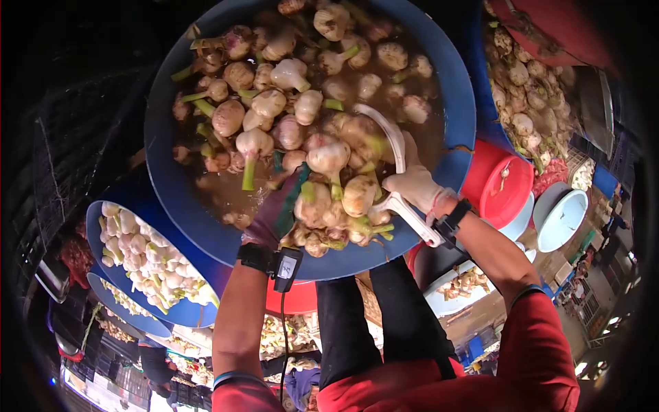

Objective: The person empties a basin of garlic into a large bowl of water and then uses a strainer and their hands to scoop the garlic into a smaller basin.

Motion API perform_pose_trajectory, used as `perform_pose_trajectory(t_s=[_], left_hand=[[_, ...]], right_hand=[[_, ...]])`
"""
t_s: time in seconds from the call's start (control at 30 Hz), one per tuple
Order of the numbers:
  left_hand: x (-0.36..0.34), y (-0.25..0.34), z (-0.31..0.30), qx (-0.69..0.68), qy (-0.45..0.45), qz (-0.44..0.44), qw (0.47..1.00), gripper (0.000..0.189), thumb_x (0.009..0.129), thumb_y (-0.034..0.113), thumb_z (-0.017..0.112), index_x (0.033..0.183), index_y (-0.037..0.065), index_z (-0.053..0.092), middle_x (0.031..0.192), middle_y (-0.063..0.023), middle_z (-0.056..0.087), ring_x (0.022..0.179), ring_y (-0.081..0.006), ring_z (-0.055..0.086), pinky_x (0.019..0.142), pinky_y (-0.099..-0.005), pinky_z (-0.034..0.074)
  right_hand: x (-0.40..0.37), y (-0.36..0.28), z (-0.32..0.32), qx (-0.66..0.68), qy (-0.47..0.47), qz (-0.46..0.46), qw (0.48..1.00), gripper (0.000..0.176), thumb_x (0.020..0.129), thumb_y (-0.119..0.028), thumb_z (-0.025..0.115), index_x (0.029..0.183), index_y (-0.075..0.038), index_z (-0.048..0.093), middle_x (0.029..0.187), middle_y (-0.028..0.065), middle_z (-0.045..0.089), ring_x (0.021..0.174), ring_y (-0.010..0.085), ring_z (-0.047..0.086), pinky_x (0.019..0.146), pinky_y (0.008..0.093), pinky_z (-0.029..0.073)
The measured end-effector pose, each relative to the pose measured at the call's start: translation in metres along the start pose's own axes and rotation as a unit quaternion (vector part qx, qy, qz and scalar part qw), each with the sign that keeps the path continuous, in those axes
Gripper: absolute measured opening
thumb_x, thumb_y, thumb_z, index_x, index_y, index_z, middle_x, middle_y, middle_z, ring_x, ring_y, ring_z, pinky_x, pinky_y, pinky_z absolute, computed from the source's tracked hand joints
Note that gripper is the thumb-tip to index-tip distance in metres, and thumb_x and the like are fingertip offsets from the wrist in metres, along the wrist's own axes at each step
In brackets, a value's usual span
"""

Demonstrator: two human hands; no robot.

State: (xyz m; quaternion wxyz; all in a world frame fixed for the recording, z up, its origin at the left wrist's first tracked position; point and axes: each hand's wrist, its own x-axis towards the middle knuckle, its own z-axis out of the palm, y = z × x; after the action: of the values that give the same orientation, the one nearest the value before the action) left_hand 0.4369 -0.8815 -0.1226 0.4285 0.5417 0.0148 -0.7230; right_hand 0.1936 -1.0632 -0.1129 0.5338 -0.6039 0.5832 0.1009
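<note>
Muddy water and garlic bulbs with short green stems fill a large blue tub. My right hand, in a pale glove, is closed around a white curved plastic handle or rim at the tub's near right side. A heap of garlic bulbs lies against the inner side of this white piece; the rest of it is hidden beneath them. On the heap's left, my left hand wears a dark purple and green glove. Its fingers stretch forward along the garlic, with the tips partly covered.
Cleaner garlic lies in a blue tub at left. Another blue container at upper right holds dirty garlic. A red bucket and pale blue basins stand at right. A cable hangs from a device on my left wrist.
</note>
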Motion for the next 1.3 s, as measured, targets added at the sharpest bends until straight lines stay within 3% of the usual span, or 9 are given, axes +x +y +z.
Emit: perform_pose_trajectory(t_s=[0.1,0.17,0.4,0.6,0.63,0.77,0.87,1.03,1.3], left_hand=[[0.022,-0.012,0.010,0.085,0.056,0.039,0.994,0.033,0.096,0.024,0.049,0.124,0.008,0.056,0.114,-0.0017,0.057,0.101,-0.0104,0.052,0.087,-0.0248,0.042],[0.020,-0.002,0.033,0.119,0.059,0.106,0.985,0.033,0.094,0.024,0.052,0.122,0.006,0.058,0.111,-0.0019,0.059,0.099,-0.0103,0.053,0.086,-0.0247,0.042],[-0.004,0.040,0.073,0.073,0.094,-0.008,0.993,0.035,0.091,0.021,0.056,0.122,0.005,0.057,0.108,-0.0018,0.061,0.094,-0.0100,0.058,0.081,-0.0253,0.045],[-0.051,0.075,0.116,0.073,0.168,-0.023,0.983,0.050,0.079,0.034,0.072,0.112,-0.002,0.061,0.104,-0.0046,0.063,0.093,-0.0130,0.056,0.080,-0.0265,0.044],[-0.059,0.077,0.118,0.078,0.164,-0.019,0.983,0.053,0.078,0.036,0.073,0.112,-0.002,0.060,0.104,-0.0045,0.063,0.092,-0.0133,0.057,0.080,-0.0267,0.044],[-0.103,0.119,0.149,0.157,0.178,-0.033,0.971,0.054,0.077,0.037,0.073,0.113,-0.002,0.060,0.104,-0.0057,0.064,0.092,-0.0140,0.058,0.082,-0.0270,0.045],[-0.138,0.142,0.178,0.223,0.190,0.009,0.956,0.057,0.076,0.040,0.073,0.112,-0.001,0.060,0.106,-0.0076,0.064,0.094,-0.0146,0.059,0.082,-0.0273,0.045],[-0.172,0.140,0.197,0.334,0.172,0.063,0.925,0.049,0.079,0.038,0.072,0.107,-0.001,0.063,0.099,-0.0057,0.065,0.082,-0.0103,0.058,0.075,-0.0266,0.046],[-0.209,0.073,0.301,0.367,0.043,0.077,0.926,0.035,0.087,0.025,0.065,0.108,-0.002,0.064,0.094,0.0004,0.062,0.080,-0.0050,0.054,0.070,-0.0231,0.045]], right_hand=[[0.004,0.004,-0.002,-0.097,-0.096,0.091,0.986,0.049,0.068,-0.012,0.060,0.116,-0.013,0.051,0.090,0.0155,0.063,0.083,0.0286,0.064,0.074,0.0365,0.050],[0.002,-0.010,-0.001,-0.320,-0.142,-0.173,0.921,0.017,0.074,-0.020,0.056,0.064,-0.007,0.057,0.063,0.0155,0.058,0.062,0.0305,0.062,0.059,0.0410,0.049],[-0.020,-0.003,-0.002,-0.213,-0.206,-0.111,0.949,0.019,0.064,-0.012,0.064,0.081,-0.003,0.064,0.072,0.0180,0.063,0.071,0.0323,0.066,0.063,0.0387,0.051],[-0.080,-0.048,-0.027,0.134,-0.076,0.252,0.955,0.053,0.065,-0.016,0.060,0.113,0.005,0.057,0.085,0.0243,0.065,0.076,0.0310,0.067,0.064,0.0360,0.054],[-0.088,-0.034,-0.024,0.123,-0.077,0.216,0.965,0.022,0.067,-0.014,0.062,0.078,0.005,0.065,0.068,0.0157,0.066,0.064,0.0231,0.067,0.061,0.0374,0.053],[-0.123,-0.031,-0.035,-0.220,-0.115,-0.227,0.942,0.017,0.069,-0.015,0.066,0.084,-0.008,0.067,0.066,0.0118,0.062,0.064,0.0248,0.066,0.057,0.0374,0.053],[-0.158,-0.077,-0.037,0.185,-0.009,0.066,0.981,0.092,0.066,-0.017,0.061,0.145,-0.019,0.013,0.093,0.0248,0.063,0.082,0.0364,0.065,0.070,0.0397,0.052],[-0.200,-0.043,-0.033,0.107,-0.063,-0.063,0.990,0.032,0.070,-0.015,0.060,0.102,-0.014,0.062,0.076,0.0130,0.065,0.066,0.0267,0.065,0.066,0.0404,0.054],[-0.313,0.008,-0.085,0.402,0.110,0.066,0.907,0.104,0.066,-0.008,0.062,0.147,-0.018,-0.002,0.131,0.0270,0.044,0.113,0.0366,0.053,0.094,0.0356,0.043]])
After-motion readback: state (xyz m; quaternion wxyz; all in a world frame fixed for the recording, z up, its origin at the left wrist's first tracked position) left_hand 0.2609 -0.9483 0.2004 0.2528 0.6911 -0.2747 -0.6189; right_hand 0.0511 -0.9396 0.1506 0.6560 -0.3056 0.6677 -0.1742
